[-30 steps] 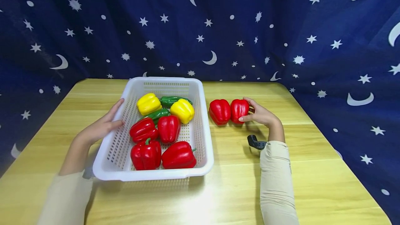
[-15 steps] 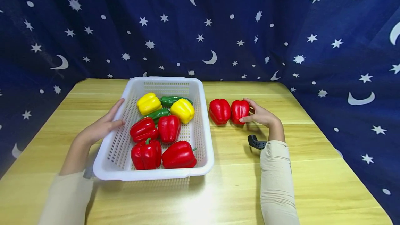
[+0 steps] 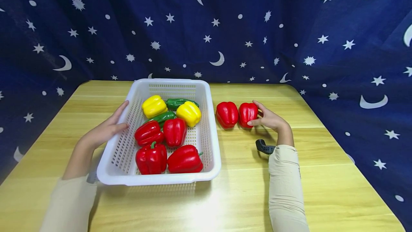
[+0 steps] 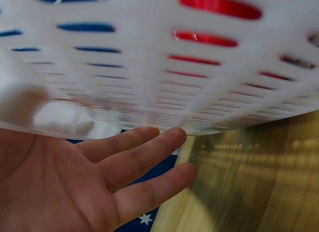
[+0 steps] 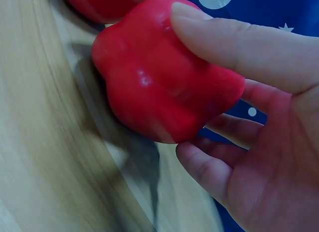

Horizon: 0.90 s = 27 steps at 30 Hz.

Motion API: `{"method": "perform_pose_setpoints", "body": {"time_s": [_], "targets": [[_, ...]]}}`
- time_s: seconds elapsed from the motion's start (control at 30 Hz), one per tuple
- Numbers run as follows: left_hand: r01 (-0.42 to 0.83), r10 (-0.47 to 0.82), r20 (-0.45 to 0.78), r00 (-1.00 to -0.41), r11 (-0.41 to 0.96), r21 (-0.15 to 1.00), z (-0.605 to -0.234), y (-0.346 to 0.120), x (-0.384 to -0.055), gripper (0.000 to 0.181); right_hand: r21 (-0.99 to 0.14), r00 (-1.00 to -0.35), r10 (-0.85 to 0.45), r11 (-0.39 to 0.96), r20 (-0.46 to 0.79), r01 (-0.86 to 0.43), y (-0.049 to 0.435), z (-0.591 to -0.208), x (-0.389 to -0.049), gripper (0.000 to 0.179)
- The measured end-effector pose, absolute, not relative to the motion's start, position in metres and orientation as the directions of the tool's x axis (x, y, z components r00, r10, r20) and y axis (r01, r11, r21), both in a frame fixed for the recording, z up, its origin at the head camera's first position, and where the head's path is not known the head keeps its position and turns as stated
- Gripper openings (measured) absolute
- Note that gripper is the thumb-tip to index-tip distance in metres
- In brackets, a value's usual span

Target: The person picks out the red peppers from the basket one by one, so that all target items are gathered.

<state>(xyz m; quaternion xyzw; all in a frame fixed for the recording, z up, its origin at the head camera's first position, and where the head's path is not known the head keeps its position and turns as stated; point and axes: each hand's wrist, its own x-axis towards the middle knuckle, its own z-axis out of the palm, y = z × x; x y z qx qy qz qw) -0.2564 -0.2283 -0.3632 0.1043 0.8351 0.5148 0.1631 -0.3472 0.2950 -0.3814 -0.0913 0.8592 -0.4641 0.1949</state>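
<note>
Your left hand (image 3: 104, 131) holds the basket (image 3: 157, 179) at its left side, three fingers extended. Your right hand (image 3: 270, 119) pinches one red pepper (image 3: 246, 114), right of the basket, just beside another pepper (image 3: 226, 115).

In wrist views we find a second red pepper (image 5: 99, 6) cut off beyond the right thumb (image 5: 224, 40), the basket (image 4: 142, 42) blurred above the left fingers (image 4: 142, 155)

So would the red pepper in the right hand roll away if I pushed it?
The red pepper looks shiny and smooth, so it may be slippery. Its lumpy sides would probably make it wobble rather than roll far. It seems stiff: the right hand makes no visible dent.
</note>
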Motion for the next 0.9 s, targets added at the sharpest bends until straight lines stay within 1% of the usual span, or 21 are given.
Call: {"method": "perform_pose_setpoints", "body": {"time_s": [0.17,0.37,0.73,0.9], "targets": [[0.005,0.342,-0.166,-0.925,0.448,0.894,-0.365,-0.229,-0.256,0.08,-0.843,-0.908,-0.343,0.538,-0.241,0.021,0.294,-0.38,-0.347,0.098],[0.0,0.344,-0.17,-0.923,0.443,0.897,-0.366,-0.23,-0.258,0.081,-0.821,-0.911,-0.333,0.57,-0.243,0.011,0.294,-0.375,-0.344,0.098],[-0.013,0.338,-0.18,-0.924,0.443,0.896,-0.365,-0.228,-0.258,0.081,-0.783,-0.922,-0.321,0.622,-0.216,-0.033,0.29,-0.361,-0.339,0.093],[-0.015,0.332,-0.184,-0.925,0.452,0.892,-0.364,-0.228,-0.258,0.081,-0.764,-0.929,-0.323,0.641,-0.18,-0.075,0.286,-0.353,-0.337,0.09]]}}
